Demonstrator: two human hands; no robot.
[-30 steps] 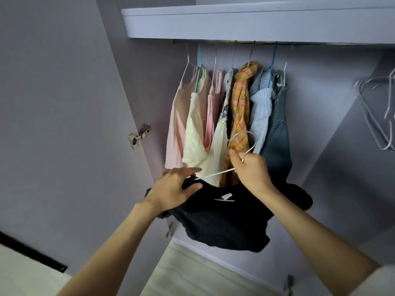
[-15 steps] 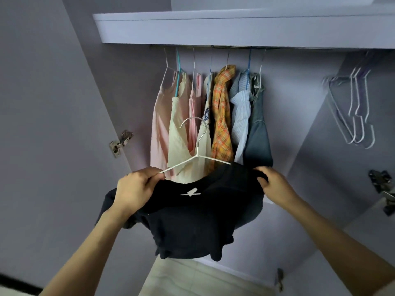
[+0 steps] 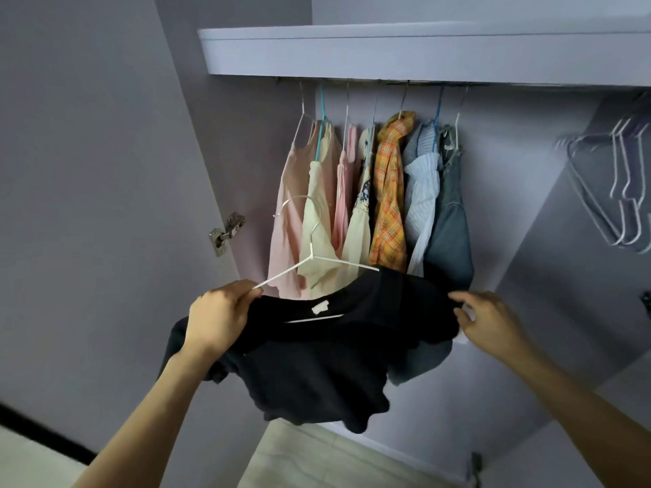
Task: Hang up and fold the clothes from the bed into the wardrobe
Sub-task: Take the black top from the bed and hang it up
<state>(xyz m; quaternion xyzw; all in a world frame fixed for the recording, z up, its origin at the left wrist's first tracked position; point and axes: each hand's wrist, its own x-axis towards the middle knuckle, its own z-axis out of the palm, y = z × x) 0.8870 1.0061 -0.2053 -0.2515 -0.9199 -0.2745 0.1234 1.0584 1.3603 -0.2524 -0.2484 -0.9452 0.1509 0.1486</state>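
Soft, light, droopy black top [image 3: 317, 353] on white hanger [image 3: 310, 253], gripped at shoulder by left hand [image 3: 220, 320], pinched by right hand [image 3: 489, 320]; best lifted by the stiff hook above.

No words, numbers or brand marks can be read anywhere here. The black top [image 3: 317, 353] carries a small white neck label [image 3: 320, 307] just inside its collar, but its face shows blank, with no print that can be made out. One pale hanging garment [image 3: 363, 191] on the rail has a dark printed pattern near its neck and lower down; the shapes are too small and blurred to tell whether they are letters or pictures
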